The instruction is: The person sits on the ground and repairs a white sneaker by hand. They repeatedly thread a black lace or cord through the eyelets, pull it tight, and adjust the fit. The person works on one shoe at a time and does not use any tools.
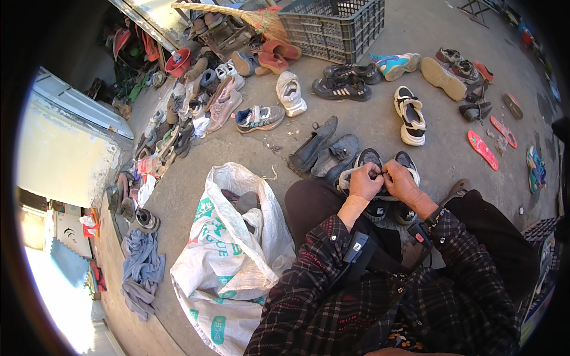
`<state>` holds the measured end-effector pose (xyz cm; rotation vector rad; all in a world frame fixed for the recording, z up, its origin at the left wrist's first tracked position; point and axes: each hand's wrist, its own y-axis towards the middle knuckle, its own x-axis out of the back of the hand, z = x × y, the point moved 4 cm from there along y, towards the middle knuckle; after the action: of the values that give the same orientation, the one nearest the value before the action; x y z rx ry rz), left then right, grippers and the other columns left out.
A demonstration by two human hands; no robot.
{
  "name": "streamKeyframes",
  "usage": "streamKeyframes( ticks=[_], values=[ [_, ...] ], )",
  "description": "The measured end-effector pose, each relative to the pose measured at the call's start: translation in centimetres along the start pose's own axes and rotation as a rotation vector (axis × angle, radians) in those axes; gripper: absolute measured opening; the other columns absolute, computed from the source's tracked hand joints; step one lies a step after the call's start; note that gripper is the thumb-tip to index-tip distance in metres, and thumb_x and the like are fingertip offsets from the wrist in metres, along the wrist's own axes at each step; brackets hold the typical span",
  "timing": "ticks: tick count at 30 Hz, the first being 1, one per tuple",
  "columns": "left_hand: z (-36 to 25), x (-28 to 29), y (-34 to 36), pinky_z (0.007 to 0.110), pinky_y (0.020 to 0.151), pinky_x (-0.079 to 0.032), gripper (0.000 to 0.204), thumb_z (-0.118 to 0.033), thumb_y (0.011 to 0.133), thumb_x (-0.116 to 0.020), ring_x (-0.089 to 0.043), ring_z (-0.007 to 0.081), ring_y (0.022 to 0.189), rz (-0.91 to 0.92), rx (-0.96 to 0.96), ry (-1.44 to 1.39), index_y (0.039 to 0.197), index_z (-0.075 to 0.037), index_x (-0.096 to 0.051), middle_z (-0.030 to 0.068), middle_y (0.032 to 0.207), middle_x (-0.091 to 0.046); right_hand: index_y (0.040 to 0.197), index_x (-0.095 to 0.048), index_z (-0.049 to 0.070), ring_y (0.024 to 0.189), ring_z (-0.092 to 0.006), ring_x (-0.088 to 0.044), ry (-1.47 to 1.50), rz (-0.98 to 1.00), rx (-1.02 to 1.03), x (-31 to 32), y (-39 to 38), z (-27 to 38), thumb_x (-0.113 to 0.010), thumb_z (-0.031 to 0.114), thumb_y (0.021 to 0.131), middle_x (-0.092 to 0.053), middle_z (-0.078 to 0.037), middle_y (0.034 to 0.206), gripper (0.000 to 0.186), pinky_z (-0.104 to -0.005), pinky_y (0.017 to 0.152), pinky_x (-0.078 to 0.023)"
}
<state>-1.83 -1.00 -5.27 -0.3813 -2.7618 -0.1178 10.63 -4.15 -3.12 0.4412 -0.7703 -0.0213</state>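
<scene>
My left hand (365,184) and my right hand (401,183) meet over a pair of black-and-white sneakers (407,162) in front of me, both pinched on what look like dark shoelaces, partly hidden by my fingers. Darker footwear shows below the sneakers. Just left of them lie two worn black slip-on shoes (332,159). At my left, an open white woven sack (208,279) with green print holds several shoes (252,225). A single white-and-black sneaker (411,121) lies farther forward.
Many loose shoes (219,107) cover the concrete floor (231,151), along with red insoles (482,148). A black plastic crate (329,32), straw broom (261,24) and red bucket (178,64) stand at the back. Grey-blue cloth (141,270) lies left of the sack.
</scene>
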Motion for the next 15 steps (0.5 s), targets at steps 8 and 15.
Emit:
streamKeyframes(
  ticks=[8, 15],
  values=[
    [0.5, -0.1, 0.1, 0.026, 0.064, -0.049, 0.018, -0.011, 0.07, -0.067, -0.062, 0.0137, 0.066, 0.036, 0.032, -0.011, 0.082, -0.001, -0.061, 0.0084, 0.071, -0.064, 0.082, -0.049, 0.0, 0.065, -0.0393, -0.056, -0.309, 0.259, 0.002, -0.3, 0.4, 0.6, -0.055, 0.002, 0.07, -0.052, -0.019, 0.082, 0.013, -0.0454, 0.055, -0.046],
    [0.0, 0.1, 0.2, 0.026, 0.058, -0.046, 0.015, -0.013, 0.069, -0.064, -0.056, 0.0124, 0.059, 0.075, 0.034, 0.0, 0.079, -0.003, -0.059, 0.006, 0.064, -0.059, 0.082, -0.046, 0.002, 0.063, -0.0383, -0.054, -0.116, 0.116, 0.158, 0.5, -0.1, 1.1, -0.055, 0.002, 0.07, -0.05, -0.018, 0.079, 0.016, -0.0456, 0.053, -0.044]
  ],
)
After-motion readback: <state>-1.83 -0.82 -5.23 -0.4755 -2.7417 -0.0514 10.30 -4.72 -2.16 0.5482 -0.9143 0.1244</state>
